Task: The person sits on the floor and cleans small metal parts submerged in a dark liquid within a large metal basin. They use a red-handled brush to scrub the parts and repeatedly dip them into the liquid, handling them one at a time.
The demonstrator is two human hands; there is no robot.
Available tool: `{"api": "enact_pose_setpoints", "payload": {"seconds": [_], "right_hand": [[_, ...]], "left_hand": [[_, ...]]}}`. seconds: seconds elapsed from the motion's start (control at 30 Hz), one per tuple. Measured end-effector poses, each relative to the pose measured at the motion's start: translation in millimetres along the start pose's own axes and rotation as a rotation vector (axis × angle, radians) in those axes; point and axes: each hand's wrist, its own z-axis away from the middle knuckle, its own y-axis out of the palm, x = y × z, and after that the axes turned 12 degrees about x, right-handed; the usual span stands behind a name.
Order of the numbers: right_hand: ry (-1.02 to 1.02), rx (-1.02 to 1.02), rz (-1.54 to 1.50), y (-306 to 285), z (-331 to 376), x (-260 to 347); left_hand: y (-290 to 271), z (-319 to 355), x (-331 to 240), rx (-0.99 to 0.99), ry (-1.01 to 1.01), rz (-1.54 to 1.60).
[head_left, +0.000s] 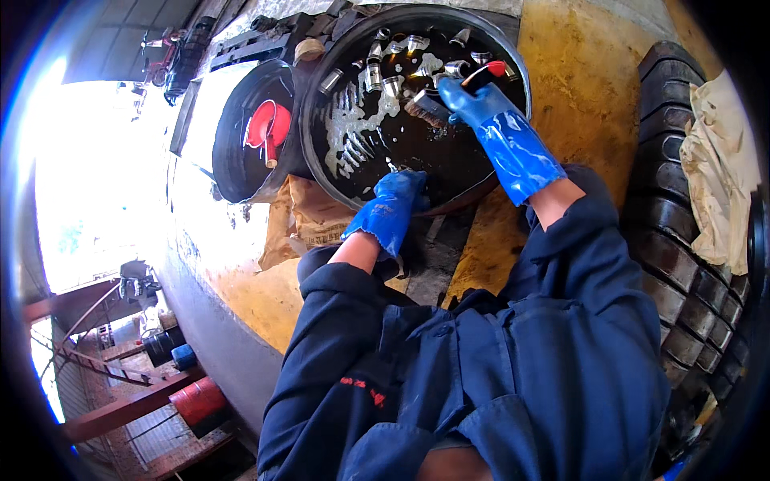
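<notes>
Several metal parts point(377, 74) are lying along the far side of the basin point(317, 172), sat in dark oily liquid with pale suds streaked across it, so a fair bit of scrubbing looks done already, though none can be called clean from here. A brush point(433, 107) with a red-tipped handle is clamped in the right hand point(473, 100) over the middle of the basin. The left hand point(393, 210) is dipped at the near rim, curled round something small that can't be made out. Plenty of parts probably left to go. A tyre point(674, 240) is parked on the right, a red funnel point(269, 127) off to the left.
</notes>
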Motion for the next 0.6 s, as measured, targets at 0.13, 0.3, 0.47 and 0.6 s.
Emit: {"api": "enact_pose_setpoints", "payload": {"seconds": [0.13,0.3,0.47,0.6], "right_hand": [[-0.012,-0.123,-0.038,-1,-5,15],[-0.091,-0.169,-0.054,-20,-17,44],[-0.109,-0.231,-0.019,-52,-23,50],[-0.112,-0.193,-0.023,-43,-31,54]], "left_hand": [[-5,1,0,0.059,-0.051,-0.036],[-29,21,-5,0.054,-0.084,0.115],[-64,-9,-44,-0.199,0.038,0.220],[-62,-39,-40,-0.315,-0.034,0.064]]}}
